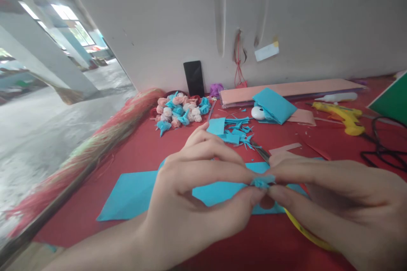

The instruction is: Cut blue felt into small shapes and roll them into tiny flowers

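Note:
Between both hands is a small piece of rolled or crumpled blue paper (261,182). My left hand (203,190) pinches its left side between thumb and index finger, with the other fingers curled above. My right hand (337,199) pinches the right side the same way. Below them a long blue paper sheet (133,192) lies on the red tabletop (133,150). Scissors (262,153) with yellow handles lie partly hidden by my right hand. Cut blue paper pieces (233,136) lie beyond the hands.
A pile of pink, white and blue paper flowers (179,110) sits at the back left, near a black phone (193,78) leaning on the wall. A yellow glue gun (343,116) and black cable (378,152) lie at right. Folded blue paper (276,105) touches a white round object (258,113).

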Motion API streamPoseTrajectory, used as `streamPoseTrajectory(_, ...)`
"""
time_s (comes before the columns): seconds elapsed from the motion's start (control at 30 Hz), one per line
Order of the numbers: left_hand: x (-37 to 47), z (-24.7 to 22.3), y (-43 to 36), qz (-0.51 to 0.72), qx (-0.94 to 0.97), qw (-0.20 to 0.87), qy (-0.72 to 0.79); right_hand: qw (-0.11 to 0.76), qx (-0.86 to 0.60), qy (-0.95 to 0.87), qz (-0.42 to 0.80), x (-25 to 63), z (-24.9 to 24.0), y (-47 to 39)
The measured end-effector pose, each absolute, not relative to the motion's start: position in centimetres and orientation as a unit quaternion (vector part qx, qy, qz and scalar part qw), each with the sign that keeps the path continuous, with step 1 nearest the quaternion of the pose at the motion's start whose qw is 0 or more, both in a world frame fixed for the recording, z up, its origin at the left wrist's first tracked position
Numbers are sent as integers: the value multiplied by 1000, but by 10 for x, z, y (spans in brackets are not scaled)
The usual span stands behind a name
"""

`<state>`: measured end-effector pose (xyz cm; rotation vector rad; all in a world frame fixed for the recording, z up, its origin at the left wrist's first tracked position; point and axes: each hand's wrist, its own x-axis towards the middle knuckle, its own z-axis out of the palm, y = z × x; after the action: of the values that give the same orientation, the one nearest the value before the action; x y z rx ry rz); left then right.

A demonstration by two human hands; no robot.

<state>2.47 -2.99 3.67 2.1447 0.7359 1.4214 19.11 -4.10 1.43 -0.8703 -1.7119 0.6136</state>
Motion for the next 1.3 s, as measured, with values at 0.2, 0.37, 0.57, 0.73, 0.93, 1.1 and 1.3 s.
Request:
streamPoseTrajectory(0.2, 24, 37, -31, 518, 777, 233, 270, 562, -365, -701, 244, 189, 16, -43)
streamPoseTrajectory(0.37, 20, 40, -31, 474, 795, 263, 271, 516, -422, -702, 251, 187, 23, -43)
streamPoseTrajectory(0.57, 20, 37, -28, 495, 798, 247, 237, 497, -417, -711, 273, 183, 27, -41)
streamPoseTrajectory(0.73, 22, 38, -27, 501, 802, 234, 225, 514, -370, -714, 299, 189, 24, -40)
streamPoseTrajectory(0.93, 23, 35, -27, 517, 791, 247, 215, 547, -318, -717, 291, 190, 19, -37)
streamPoseTrajectory(1.1, 25, 32, -29, 530, 779, 246, 226, 548, -315, -729, 262, 191, 17, -42)
streamPoseTrajectory(1.3, 27, 32, -29, 534, 783, 211, 238, 563, -343, -729, 185, 187, 11, -45)
